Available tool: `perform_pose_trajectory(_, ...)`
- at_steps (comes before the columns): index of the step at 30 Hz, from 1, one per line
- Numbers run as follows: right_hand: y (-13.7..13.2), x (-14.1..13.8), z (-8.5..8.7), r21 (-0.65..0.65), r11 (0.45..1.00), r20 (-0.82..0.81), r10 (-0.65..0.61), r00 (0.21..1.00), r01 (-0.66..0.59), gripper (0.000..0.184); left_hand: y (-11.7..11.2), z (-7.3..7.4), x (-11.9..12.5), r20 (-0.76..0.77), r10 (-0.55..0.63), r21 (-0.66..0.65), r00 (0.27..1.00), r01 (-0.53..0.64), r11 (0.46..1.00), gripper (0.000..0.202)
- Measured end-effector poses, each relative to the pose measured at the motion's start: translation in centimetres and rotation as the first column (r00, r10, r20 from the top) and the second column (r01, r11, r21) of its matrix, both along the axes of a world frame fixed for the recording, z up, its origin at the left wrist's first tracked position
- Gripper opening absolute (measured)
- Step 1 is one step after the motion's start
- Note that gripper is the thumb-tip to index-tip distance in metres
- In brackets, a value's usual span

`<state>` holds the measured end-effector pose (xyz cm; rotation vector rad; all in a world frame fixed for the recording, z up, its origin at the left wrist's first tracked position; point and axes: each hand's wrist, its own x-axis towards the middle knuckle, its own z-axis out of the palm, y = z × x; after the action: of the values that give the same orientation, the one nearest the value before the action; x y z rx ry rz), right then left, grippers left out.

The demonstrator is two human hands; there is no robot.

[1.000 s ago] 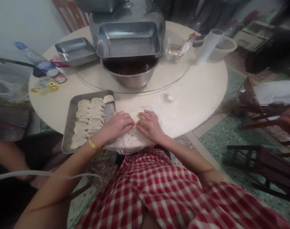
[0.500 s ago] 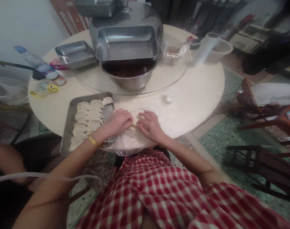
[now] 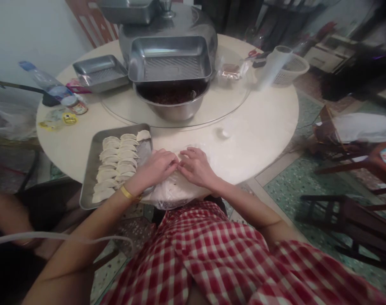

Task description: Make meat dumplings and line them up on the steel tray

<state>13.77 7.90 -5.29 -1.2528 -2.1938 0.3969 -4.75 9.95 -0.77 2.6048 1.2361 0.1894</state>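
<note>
My left hand (image 3: 163, 164) and my right hand (image 3: 196, 166) meet over the near edge of the table, fingers closed and fingertips pressed together. Between them is a pale dumpling wrapper, almost wholly hidden by the fingers. Just below the hands lies a clear plastic bag (image 3: 174, 192) with something pale in or under it. To the left stands a metal tray (image 3: 90, 169) holding rows of folded dumplings (image 3: 106, 173), partly covered by my left forearm. A single dumpling (image 3: 143, 135) sits at the tray's far right corner.
A metal bowl (image 3: 177, 111) of dark filling stands on the glass turntable (image 3: 224, 114), with an empty metal pan (image 3: 169, 61) resting over it. Another pan (image 3: 100, 72), a bottle (image 3: 43, 78) and a jar (image 3: 75, 104) are left. A basket (image 3: 291, 70) stands right. Another person's arm (image 3: 9, 212) is lower left.
My hands have come closer together, and their fingertips now meet. The pale wrapper that showed between them is now covered by the fingers.
</note>
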Motion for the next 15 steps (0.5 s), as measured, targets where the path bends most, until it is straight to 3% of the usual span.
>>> perform_pose_trajectory(4,1.1,-0.3,0.1,-0.038,0.999,-0.021,-0.009,1.0,0.008,0.015,-0.6,0.1,-0.2,0.048,0.057,0.042,0.997,-0.059,0.997,0.02)
perform_pose_trajectory(7,2.8,-0.1,0.6,-0.195,0.981,-0.158,-0.054,0.986,0.022,0.013,-1.9,0.3,-0.3,0.141,0.092,0.067,0.986,-0.103,0.992,0.026)
perform_pose_trajectory(12,5.5,0.4,1.4,-0.353,0.936,-0.279,-0.106,0.954,0.001,0.013,-4.3,-0.5,-0.1,0.069,-0.045,0.097,0.997,0.038,0.995,0.03)
perform_pose_trajectory(15,6.4,0.6,1.9,-0.414,0.91,-0.303,-0.143,0.942,0.005,0.013,-5.1,-0.9,-0.1,0.097,-0.035,0.058,0.995,0.03,0.998,0.031)
